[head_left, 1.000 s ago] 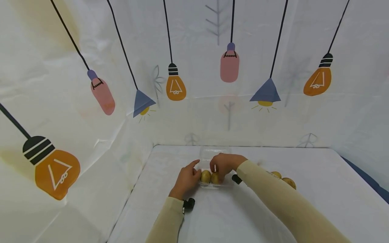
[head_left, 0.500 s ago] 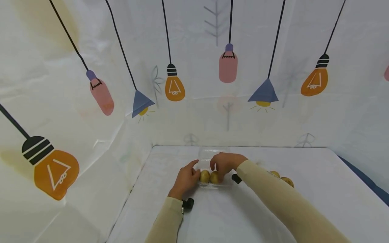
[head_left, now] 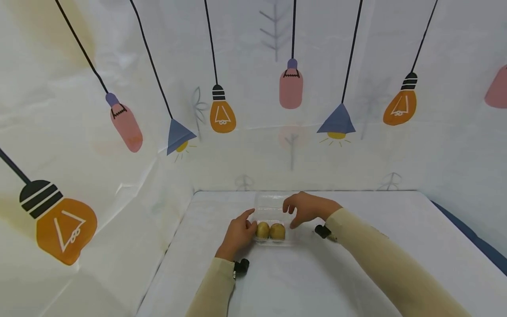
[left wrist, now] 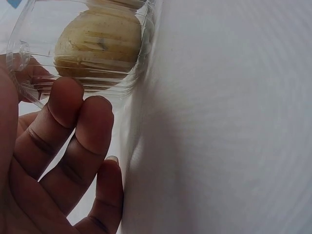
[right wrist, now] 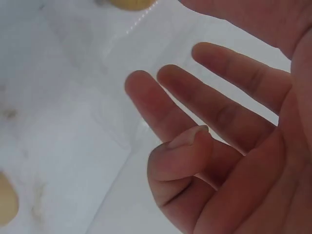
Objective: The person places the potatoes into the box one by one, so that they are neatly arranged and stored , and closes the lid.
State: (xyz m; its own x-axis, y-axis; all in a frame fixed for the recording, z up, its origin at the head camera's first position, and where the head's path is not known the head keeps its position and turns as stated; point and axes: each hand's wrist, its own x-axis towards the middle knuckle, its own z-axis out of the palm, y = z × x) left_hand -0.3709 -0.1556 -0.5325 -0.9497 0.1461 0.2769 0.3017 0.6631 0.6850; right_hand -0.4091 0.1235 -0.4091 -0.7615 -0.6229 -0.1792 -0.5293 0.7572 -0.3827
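Observation:
Two yellow-brown potatoes, a left potato point(head_left: 262, 230) and a right potato point(head_left: 277, 231), sit side by side in a clear plastic clamshell container point(head_left: 273, 242). Its lid point(head_left: 270, 201) stands raised at the back. My left hand point(head_left: 236, 237) holds the container's left side, thumb near its rim; in the left wrist view, fingertips point(left wrist: 95, 117) meet the ribbed outer wall, a potato point(left wrist: 100, 44) showing through. My right hand point(head_left: 310, 208) hovers over the container's right side, fingers loosely bent and holding nothing. The right wrist view shows its thumb point(right wrist: 180, 156) apart from any object.
The white table point(head_left: 277, 281) carries smudges near the right hand. Another potato point(right wrist: 6, 200) lies at the left edge of the right wrist view; in the head view the right sleeve point(head_left: 380, 251) covers that area. A white sheet wall point(head_left: 253, 154) printed with lamps rises behind.
My right hand has let go of the right potato in the container and moved up and right. Its sleeve now covers the potatoes on the table. The left hand stays at the container.

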